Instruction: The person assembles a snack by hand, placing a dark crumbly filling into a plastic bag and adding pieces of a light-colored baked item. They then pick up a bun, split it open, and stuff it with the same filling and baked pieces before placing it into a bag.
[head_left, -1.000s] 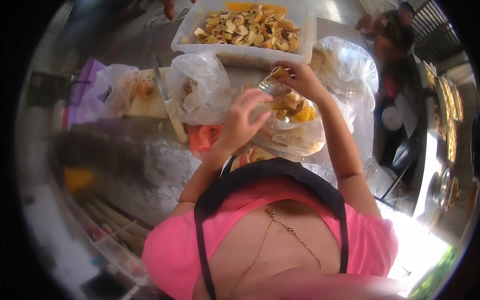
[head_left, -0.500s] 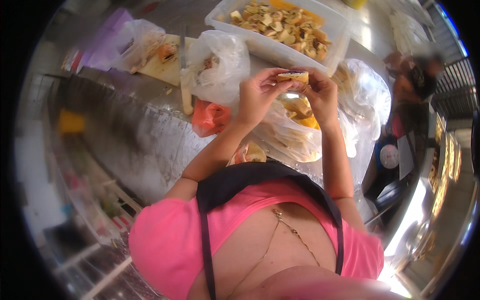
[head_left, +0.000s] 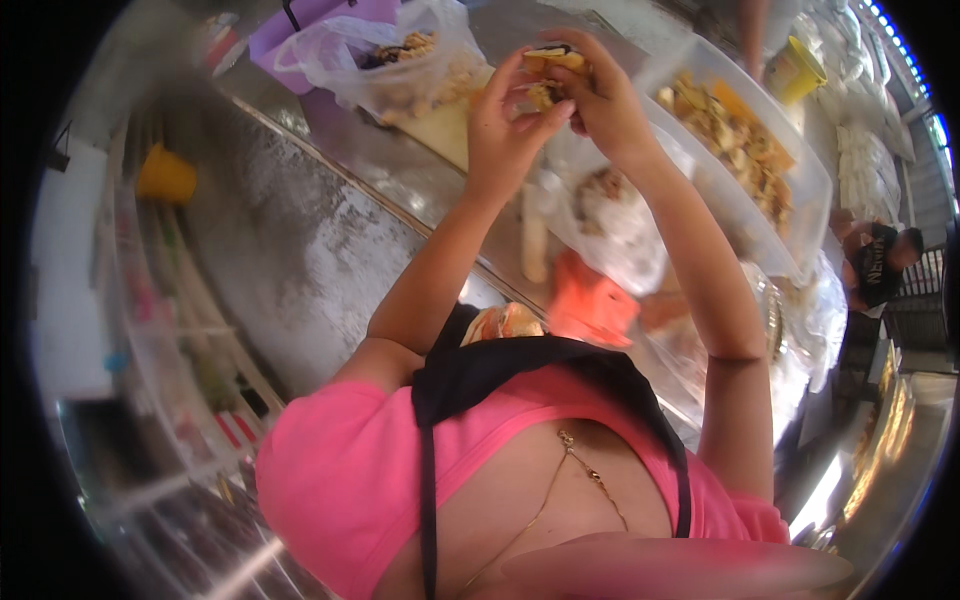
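Bare steel counter point(head_left: 300, 230) lies open leftward; plastic bags point(head_left: 610, 225) and tray point(head_left: 790, 170) crowd the right.

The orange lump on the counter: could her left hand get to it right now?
Probably not at once: the left hand and right hand both grip a food piece raised above it. The orange lump itself lies uncovered.

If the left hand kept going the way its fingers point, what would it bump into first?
The left hand points up and to the right, and its fingertips already touch the yellowish piece of food that the right hand also holds. So it would probably push into that food first.
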